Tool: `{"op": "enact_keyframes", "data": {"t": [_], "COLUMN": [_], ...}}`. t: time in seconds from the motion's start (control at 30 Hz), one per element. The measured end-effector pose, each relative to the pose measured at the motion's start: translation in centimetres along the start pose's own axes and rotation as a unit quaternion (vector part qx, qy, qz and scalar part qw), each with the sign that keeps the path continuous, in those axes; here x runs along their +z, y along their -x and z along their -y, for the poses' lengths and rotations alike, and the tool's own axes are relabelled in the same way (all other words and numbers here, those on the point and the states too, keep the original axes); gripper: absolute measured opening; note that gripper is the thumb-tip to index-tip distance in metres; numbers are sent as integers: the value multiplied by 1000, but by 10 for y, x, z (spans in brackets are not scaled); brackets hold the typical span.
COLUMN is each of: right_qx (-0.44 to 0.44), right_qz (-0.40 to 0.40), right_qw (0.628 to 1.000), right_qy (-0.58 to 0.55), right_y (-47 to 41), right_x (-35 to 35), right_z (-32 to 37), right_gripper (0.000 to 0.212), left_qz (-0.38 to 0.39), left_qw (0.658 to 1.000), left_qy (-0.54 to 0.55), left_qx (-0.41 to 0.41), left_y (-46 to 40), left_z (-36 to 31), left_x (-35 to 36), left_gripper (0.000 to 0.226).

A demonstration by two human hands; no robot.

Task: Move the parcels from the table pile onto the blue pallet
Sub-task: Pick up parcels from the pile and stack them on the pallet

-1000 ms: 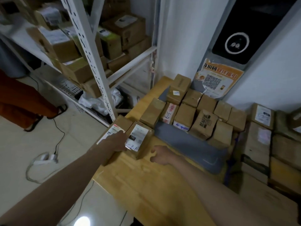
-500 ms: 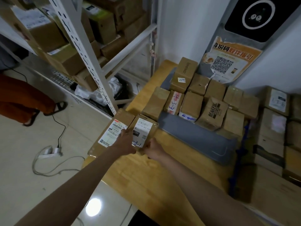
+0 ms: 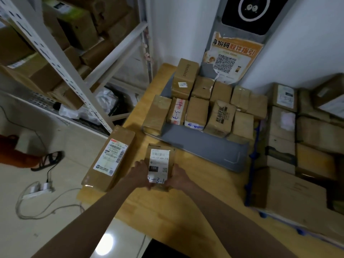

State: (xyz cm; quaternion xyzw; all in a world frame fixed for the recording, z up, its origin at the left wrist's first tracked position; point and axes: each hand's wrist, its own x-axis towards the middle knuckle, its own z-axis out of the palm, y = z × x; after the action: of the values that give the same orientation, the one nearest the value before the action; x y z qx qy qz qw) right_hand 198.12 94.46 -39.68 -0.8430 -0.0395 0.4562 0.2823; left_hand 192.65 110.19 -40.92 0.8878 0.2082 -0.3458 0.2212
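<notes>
A small cardboard parcel point(image 3: 161, 161) with a white label marked "15H" sits low over the wooden table point(image 3: 167, 216). My left hand point(image 3: 138, 173) grips its left side and my right hand point(image 3: 179, 176) grips its right side. A long parcel point(image 3: 109, 159) with a shipping label lies at the table's left edge, just left of my left hand. Several taped brown parcels point(image 3: 206, 105) are piled on a grey tray point(image 3: 201, 148) at the back of the table. A blue pallet edge point(image 3: 251, 170) shows at the right, carrying stacked boxes point(image 3: 305, 146).
A white metal shelf rack point(image 3: 61, 58) full of boxes stands at the left. On the floor lie a power strip with cables point(image 3: 39, 189) and a person's sandalled foot point(image 3: 48, 161). A poster with a QR code point(image 3: 232, 58) hangs on the wall behind.
My right hand has closed in on the small parcel's right side, so both hands now hold it. The parcel has shifted right, away from the long parcel. The camera has tilted down.
</notes>
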Motion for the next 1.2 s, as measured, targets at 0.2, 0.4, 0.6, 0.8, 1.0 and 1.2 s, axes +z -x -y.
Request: {"op": "enact_keyframes", "data": {"t": [0.2, 0.4, 0.6, 0.8, 1.0, 1.2], "right_qx": [-8, -49, -86, -77, -58, -106], "right_qz": [-10, -61, -125, -155, -201, -212], "right_qw": [999, 992, 984, 981, 977, 968], "right_qy": [45, 102, 96, 89, 43, 80], "right_y": [32, 76, 116, 154, 191, 230], "right_x": [-25, -60, -94, -131, -160, -201], "right_z": [-24, -52, -85, -119, -170, -229], "right_gripper": [91, 83, 100, 104, 126, 121], "left_qz": [16, -2, -22, -52, -73, -115], "left_qw": [999, 995, 982, 974, 965, 969], "left_qy": [-11, -21, -67, -65, -80, -73], "left_qx": [32, 93, 178, 212, 241, 204], "left_y": [9, 28, 51, 77, 107, 144], "left_z": [-37, -88, -147, -200, -262, -326], "left_x": [9, 2, -3, -3, 14, 49], "left_gripper": [107, 103, 98, 105, 100, 100]}}
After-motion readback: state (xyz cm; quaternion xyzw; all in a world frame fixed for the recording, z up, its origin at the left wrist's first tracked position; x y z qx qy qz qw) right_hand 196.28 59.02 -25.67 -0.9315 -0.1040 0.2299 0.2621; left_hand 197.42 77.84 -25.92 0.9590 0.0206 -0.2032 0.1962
